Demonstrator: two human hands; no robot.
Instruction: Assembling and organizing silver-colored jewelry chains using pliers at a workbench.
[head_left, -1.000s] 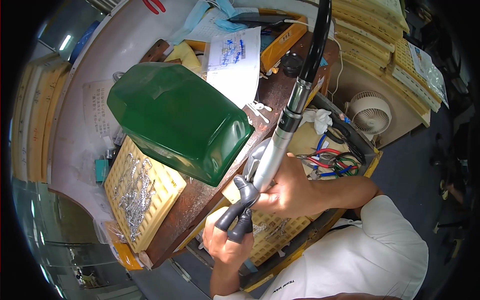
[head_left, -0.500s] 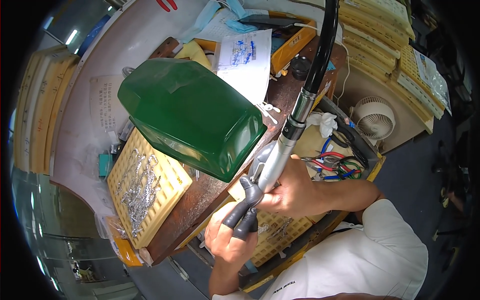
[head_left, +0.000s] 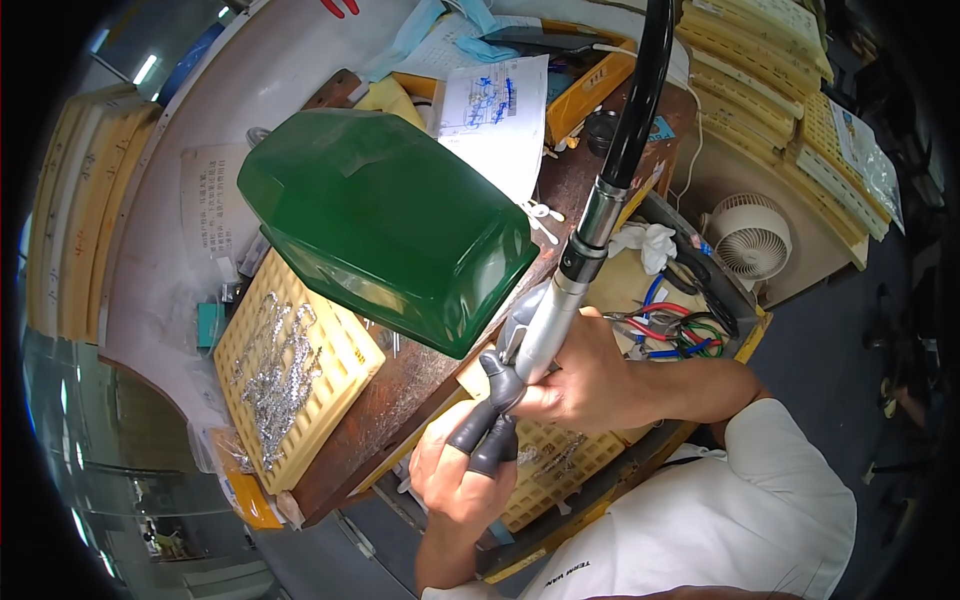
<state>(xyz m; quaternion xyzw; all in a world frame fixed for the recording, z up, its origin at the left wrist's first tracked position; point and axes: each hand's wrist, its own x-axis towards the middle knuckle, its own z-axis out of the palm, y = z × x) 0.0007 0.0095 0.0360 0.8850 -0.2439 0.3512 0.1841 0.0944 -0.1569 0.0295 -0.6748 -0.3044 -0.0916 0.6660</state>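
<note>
My right hand (head_left: pixel 595 375) is wrapped round a silver rotary handpiece (head_left: pixel 545 330), which hangs from a thick black flexible shaft (head_left: pixel 645 100). Black finger cots (head_left: pixel 495 445) cover several of my fingertips. Close against the lower end of the handpiece, my left hand (head_left: pixel 450 475) has its fingers pressed together in a pinch. Whatever lies between them is too small or hidden to make out. Just beyond both hands, a large glossy green hood (head_left: pixel 385 225) covers part of the wooden bench (head_left: pixel 370 420).
Silver chains lie on a cream grid tray (head_left: pixel 345 350) at the left. Below my hands, an open drawer holds another grid tray (head_left: pixel 545 500). Pliers (head_left: pixel 660 325) with coloured handles lie to the right, near a white fan (head_left: pixel 748 240). Papers (head_left: pixel 490 120) rest behind the hood.
The view has shifted very slightly. Both hands and the handpiece keep nearly the same position, with the same grips.
</note>
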